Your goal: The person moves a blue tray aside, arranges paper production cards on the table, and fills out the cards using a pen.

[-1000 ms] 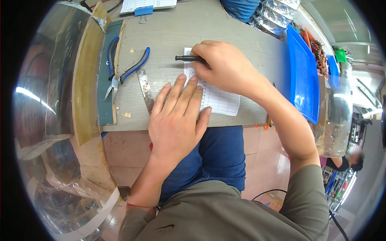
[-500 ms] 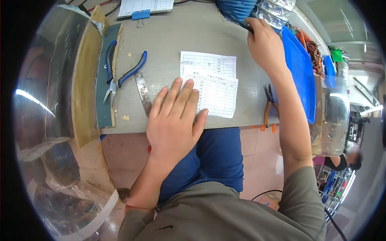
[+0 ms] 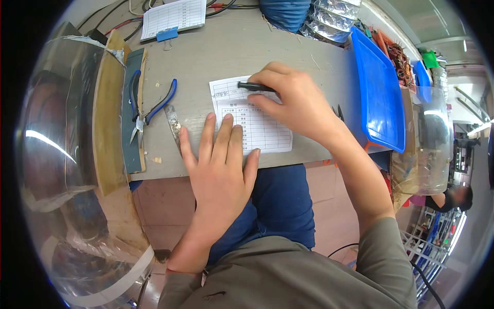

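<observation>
My left hand [image 3: 221, 172] lies flat with its fingers spread, the fingertips on the left part of a printed paper form [image 3: 270, 136]. A second printed sheet [image 3: 222, 86] with handwriting on it sticks out from under that form's top edge. Between the thumb and fingers of my right hand [image 3: 296, 100] is a black pen [image 3: 252, 86], held almost level above the upper sheet. Whether the pen touches the paper I cannot tell. Left of my left hand is a metal ruler [image 3: 173, 123].
Blue-handled pliers [image 3: 167, 98] lie at the left. The tips of other pliers [image 3: 339, 110] show beside my right forearm, near a blue tray [image 3: 381, 103]. Clipped papers [image 3: 172, 19], blue ducting [image 3: 285, 13] and foil ducting [image 3: 332, 18] are at the back. A person [image 3: 445, 201] is far right.
My right hand has come from the ducting at the back, down and left to the papers, bringing the pen. My left hand still rests on the form. The view has shifted slightly.
</observation>
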{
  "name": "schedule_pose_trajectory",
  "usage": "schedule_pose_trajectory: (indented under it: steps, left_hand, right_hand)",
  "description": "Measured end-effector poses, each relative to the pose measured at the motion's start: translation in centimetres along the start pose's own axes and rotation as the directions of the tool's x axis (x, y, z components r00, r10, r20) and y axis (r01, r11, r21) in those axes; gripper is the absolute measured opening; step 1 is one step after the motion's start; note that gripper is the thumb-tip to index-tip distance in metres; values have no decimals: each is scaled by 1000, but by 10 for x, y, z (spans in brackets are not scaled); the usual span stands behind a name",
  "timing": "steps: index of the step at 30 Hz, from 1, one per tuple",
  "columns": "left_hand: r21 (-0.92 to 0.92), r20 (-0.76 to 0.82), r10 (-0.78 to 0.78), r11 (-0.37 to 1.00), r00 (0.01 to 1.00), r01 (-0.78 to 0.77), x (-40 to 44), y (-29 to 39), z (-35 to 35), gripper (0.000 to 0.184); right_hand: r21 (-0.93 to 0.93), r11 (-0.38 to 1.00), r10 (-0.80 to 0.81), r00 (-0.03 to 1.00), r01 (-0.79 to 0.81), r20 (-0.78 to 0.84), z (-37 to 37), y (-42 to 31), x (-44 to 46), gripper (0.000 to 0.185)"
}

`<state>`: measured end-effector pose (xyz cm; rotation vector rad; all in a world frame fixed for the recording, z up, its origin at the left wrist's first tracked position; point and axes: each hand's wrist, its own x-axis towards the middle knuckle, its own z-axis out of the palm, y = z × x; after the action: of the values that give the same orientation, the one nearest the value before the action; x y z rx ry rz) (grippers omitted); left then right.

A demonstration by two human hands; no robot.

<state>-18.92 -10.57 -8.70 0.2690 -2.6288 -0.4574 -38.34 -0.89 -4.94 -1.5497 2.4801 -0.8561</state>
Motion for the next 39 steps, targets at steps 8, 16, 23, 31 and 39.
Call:
schedule_pose_trajectory:
  steps: [8,16,23,31,39]
  left_hand:
    - [-23,2,-14,1000,1000,14,-3,-4,6,44]
    - [-36,-7,-10,999,1000,10,-4,-5,7,44]
    - [-26,-36,19,999,999,-20,-6,-9,12,44]
    - [-77,1,-38,996,999,38,-5,0,0,44]
    - [-190,170,33,982,985,0,-2,-9,-11,38]
  right_hand:
    - [-60,997,-32,988,41,151,11,4,10,21]
    - [-150,987,-35,991,55,132,15,1,12,17]
    - [-547,827,94,991,-134,-100,-19,38,13,14]
    - [-127,987,85,988,-102,-131,-42,12,-28,36]
    - [-359,927,-100,994,106,35,-11,2,-48,41]
